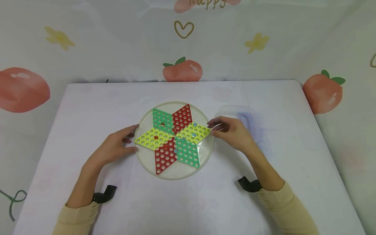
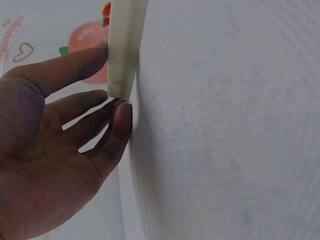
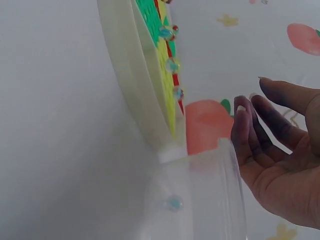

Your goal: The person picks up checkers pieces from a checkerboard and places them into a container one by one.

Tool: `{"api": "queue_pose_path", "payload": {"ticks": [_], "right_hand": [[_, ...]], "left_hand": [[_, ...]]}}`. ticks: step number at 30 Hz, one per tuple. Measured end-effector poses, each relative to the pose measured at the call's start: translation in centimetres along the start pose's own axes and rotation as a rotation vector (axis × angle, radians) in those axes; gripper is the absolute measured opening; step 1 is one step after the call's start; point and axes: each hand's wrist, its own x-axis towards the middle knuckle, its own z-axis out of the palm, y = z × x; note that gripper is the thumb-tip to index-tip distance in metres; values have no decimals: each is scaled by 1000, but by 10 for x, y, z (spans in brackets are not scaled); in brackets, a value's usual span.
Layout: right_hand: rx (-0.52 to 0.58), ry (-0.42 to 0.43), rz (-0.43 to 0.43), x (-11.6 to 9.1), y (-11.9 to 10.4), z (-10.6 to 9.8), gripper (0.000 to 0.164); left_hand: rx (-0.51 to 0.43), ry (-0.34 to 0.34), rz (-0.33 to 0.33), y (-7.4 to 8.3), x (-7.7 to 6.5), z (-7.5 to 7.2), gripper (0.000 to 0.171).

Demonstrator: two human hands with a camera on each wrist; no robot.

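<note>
A round cream Chinese checkers board lies on the table, its star made of red, green and yellow points. Several reddish marbles sit in holes on its left half, several bluish marbles toward the right. My left hand is at the board's left rim, fingers and thumb spread along it; the left wrist view has the fingertips right at the rim. My right hand hovers by the tip of the right yellow point, its fingers loosely bent with nothing seen between them.
Just right of the board, partly behind my right hand, stands a clear plastic box; a bluish marble shows through its wall. A white cloth covers the table. Behind it hangs a fruit-print backdrop.
</note>
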Motion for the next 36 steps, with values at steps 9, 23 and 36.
{"api": "queue_pose_path", "payload": {"ticks": [9, 23, 36], "right_hand": [[31, -1, -26, 0, -4, 18, 24], [145, 53, -131, 1, 12, 49, 32], [21, 122, -234, -1, 19, 58, 27]], "left_hand": [[-4, 0, -10, 2, 2, -1, 82], [20, 21, -7, 9, 1, 1, 82], [29, 13, -11, 8, 0, 1, 83]]}}
